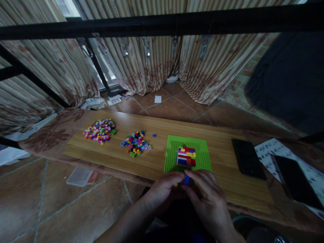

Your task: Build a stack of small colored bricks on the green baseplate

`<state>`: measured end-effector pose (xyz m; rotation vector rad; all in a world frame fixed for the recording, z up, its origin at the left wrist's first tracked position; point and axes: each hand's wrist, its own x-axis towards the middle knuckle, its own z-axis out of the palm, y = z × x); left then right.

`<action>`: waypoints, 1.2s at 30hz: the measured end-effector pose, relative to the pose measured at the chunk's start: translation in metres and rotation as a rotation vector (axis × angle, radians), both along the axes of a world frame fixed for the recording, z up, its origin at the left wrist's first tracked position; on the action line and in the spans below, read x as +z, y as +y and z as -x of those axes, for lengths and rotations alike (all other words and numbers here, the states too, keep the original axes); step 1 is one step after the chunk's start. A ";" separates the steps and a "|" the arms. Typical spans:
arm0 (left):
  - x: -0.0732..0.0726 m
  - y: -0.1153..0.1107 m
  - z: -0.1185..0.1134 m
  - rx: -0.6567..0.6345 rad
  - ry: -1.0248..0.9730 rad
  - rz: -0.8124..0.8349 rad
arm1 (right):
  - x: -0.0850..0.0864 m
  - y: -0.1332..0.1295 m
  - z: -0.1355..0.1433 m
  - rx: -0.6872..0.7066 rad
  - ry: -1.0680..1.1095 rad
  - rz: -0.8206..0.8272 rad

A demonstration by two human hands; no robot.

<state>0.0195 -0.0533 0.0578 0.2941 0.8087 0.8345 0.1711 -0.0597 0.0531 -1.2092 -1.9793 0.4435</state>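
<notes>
My left hand (164,189) and my right hand (209,194) meet in front of the board's near edge. Between the fingertips of my right hand is a blue toy brick (186,180). A bit of yellow, seemingly another brick, shows at my left fingertips, mostly covered by the fingers. Just beyond them lies a green studded baseplate (202,145). A block built of red, yellow, blue, white and pink bricks (186,157) sits on it. Some of the plate's near edge is hidden by my hands.
Left on the wooden board (149,165) lie a small mixed brick pile (136,143), a larger pile (100,131) and a single blue brick (154,135). To the right are a black tablet-like slab (248,158) and a second dark device (298,180) over a printed sheet. A black bar crosses above.
</notes>
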 end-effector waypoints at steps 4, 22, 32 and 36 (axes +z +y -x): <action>-0.003 -0.002 -0.001 -0.053 0.142 -0.124 | -0.012 -0.003 0.002 -0.036 0.020 0.012; 0.001 0.009 0.007 -0.139 0.725 -0.592 | 0.001 0.010 -0.015 0.046 0.140 0.403; 0.002 0.030 0.005 -0.023 0.859 -0.718 | -0.008 0.040 -0.017 -0.098 0.103 0.221; -0.002 0.054 0.009 0.079 1.132 -0.705 | -0.011 0.068 -0.019 -0.168 0.003 0.037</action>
